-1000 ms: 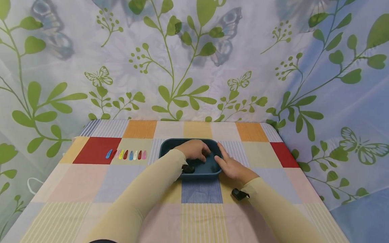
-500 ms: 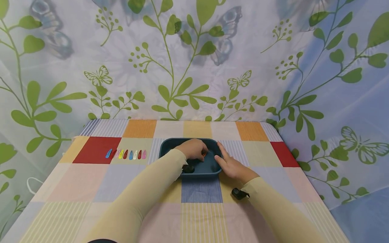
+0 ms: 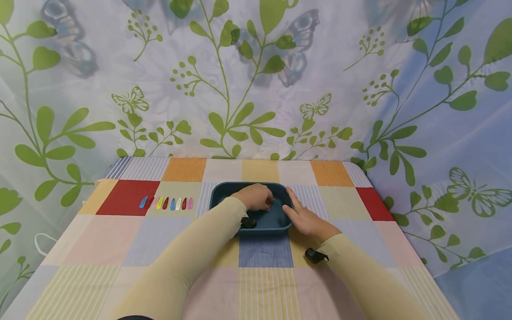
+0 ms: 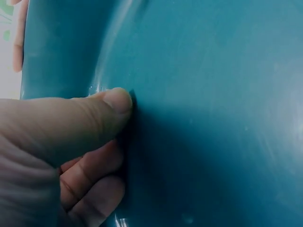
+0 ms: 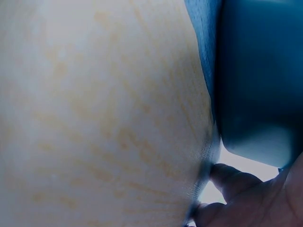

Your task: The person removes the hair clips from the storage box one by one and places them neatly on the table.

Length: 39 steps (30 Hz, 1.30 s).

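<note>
A dark teal rectangular tray sits mid-table. Reaching into it from the left, my left hand has its fingers curled towards the thumb, low against the tray floor. In the left wrist view, the thumb covers the fingertips, so I cannot tell whether they pinch anything. At the tray's right end, my right hand holds the wall, thumb over the rim and straight fingers along the outside. To the left, several snap hair clips in blue, red, pink, yellow and white lie in a row.
A patchwork tablecloth covers the table, with a leaf-and-butterfly curtain hanging behind and at the sides. Black wrist cameras are strapped at the cuffs. A white cord loop shows at the table's left edge.
Half a second ago a small orange-red spot showed at my left fingertips; now it is out of sight. The fingers drew slightly closer together. The right hand, tray and clips stay put.
</note>
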{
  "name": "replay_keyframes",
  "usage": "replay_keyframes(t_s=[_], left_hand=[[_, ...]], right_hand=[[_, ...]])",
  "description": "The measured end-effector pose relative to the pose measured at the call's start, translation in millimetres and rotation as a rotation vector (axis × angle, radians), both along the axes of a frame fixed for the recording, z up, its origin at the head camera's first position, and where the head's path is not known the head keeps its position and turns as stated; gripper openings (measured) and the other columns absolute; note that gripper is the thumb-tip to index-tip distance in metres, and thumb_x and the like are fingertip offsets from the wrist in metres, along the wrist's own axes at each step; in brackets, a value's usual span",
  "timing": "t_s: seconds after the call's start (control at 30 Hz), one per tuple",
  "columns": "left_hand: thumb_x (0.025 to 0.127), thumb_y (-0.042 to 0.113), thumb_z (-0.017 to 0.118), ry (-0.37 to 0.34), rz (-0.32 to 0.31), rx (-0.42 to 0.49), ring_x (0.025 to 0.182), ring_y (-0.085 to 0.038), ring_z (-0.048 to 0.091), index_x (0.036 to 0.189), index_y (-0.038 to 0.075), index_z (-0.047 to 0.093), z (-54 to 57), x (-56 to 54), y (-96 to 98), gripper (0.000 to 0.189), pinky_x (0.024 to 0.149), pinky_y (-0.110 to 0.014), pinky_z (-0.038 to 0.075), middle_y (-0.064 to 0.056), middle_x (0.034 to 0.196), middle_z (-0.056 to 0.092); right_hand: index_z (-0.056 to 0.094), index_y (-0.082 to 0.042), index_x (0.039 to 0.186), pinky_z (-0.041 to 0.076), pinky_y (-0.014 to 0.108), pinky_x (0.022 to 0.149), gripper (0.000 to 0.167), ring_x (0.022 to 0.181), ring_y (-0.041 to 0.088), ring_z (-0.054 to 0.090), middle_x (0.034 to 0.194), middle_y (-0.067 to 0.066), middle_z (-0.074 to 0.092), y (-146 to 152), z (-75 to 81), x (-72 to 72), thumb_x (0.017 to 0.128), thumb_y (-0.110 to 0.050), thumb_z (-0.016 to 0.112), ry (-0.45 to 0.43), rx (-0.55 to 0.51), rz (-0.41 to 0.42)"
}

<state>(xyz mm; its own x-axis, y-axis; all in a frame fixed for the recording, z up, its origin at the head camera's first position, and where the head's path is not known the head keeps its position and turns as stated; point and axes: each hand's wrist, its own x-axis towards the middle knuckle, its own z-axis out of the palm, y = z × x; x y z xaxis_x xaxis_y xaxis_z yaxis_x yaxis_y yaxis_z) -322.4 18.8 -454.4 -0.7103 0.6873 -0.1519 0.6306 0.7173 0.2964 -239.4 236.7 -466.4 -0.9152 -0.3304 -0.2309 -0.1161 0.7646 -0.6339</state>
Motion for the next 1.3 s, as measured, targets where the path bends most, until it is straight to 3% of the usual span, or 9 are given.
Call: replay_keyframes(t_s=[0.27,0.4,0.63,0.77,0.93,1.13,1.3], left_hand=[[0.101,0.016,0.068,0.004,0.001,0.032,0.096,-0.011,0.067,0.133,0.022,0.075,-0.3,0.4,-2.6,0.033,0.098,-0.034,0.056,0.003,0.115,0.077],[0.105,0.018,0.063,-0.014,-0.010,0.030,0.092,-0.012,0.065,0.142,0.029,0.069,0.0,0.4,-3.5,0.038,0.098,-0.032,0.054,0.005,0.118,0.077],[0.107,0.017,0.057,-0.051,-0.026,0.004,0.118,-0.008,0.065,0.143,0.027,0.067,0.8,0.9,-4.6,0.039,0.111,-0.033,0.049,0.006,0.143,0.068],[0.108,0.018,0.055,-0.083,-0.010,0.018,0.132,-0.011,0.062,0.142,0.025,0.069,0.0,0.9,-5.4,0.037,0.117,-0.036,0.046,0.004,0.145,0.067],[0.109,0.017,0.052,-0.099,-0.001,0.023,0.139,-0.014,0.058,0.142,0.026,0.069,1.7,5.0,-7.4,0.037,0.119,-0.036,0.043,0.005,0.145,0.067],[0.108,0.015,0.054,-0.085,0.015,0.038,0.137,-0.018,0.061,0.134,0.018,0.074,4.4,6.7,-13.6,0.033,0.117,-0.037,0.046,0.002,0.139,0.071],[0.107,0.017,0.060,-0.074,0.042,0.086,0.129,-0.018,0.066,0.133,0.018,0.075,7.6,3.3,-21.2,0.030,0.110,-0.037,0.052,0.001,0.135,0.073]], right_hand=[[-0.017,-0.034,0.168,0.009,0.073,0.125,0.070,0.158,0.053,0.014,0.179,0.009,-0.001,2,-2.9,-1.4,0.114,-0.050,0.026,0.004,-0.002,-0.003],[-0.016,-0.034,0.168,0.012,0.074,0.124,0.069,0.157,0.055,0.016,0.179,0.011,0.001,1,-2.1,-1.4,0.114,-0.050,0.025,0.008,0.002,-0.002],[-0.016,-0.030,0.168,0.011,0.074,0.124,0.069,0.157,0.055,0.017,0.178,0.013,0.001,0,-1.9,-2.1,0.115,-0.050,0.023,0.018,0.005,0.009],[-0.016,-0.028,0.168,0.011,0.074,0.124,0.069,0.157,0.055,0.017,0.178,0.014,0.000,0,-2.5,-1.8,0.115,-0.050,0.022,0.010,-0.001,0.010],[-0.016,-0.031,0.168,0.016,0.075,0.122,0.070,0.156,0.057,0.020,0.178,0.016,0.005,0,-3.8,-1.5,0.114,-0.052,0.023,0.001,0.012,-0.006],[-0.016,-0.032,0.168,0.016,0.075,0.122,0.070,0.156,0.058,0.018,0.177,0.017,0.005,-1,-4.4,-0.4,0.114,-0.053,0.023,-0.005,0.010,-0.010],[-0.016,-0.033,0.168,0.024,0.072,0.121,0.070,0.154,0.055,0.026,0.176,0.021,0.011,-2,-0.5,1.2,0.114,-0.055,0.023,-0.011,0.014,-0.022]])
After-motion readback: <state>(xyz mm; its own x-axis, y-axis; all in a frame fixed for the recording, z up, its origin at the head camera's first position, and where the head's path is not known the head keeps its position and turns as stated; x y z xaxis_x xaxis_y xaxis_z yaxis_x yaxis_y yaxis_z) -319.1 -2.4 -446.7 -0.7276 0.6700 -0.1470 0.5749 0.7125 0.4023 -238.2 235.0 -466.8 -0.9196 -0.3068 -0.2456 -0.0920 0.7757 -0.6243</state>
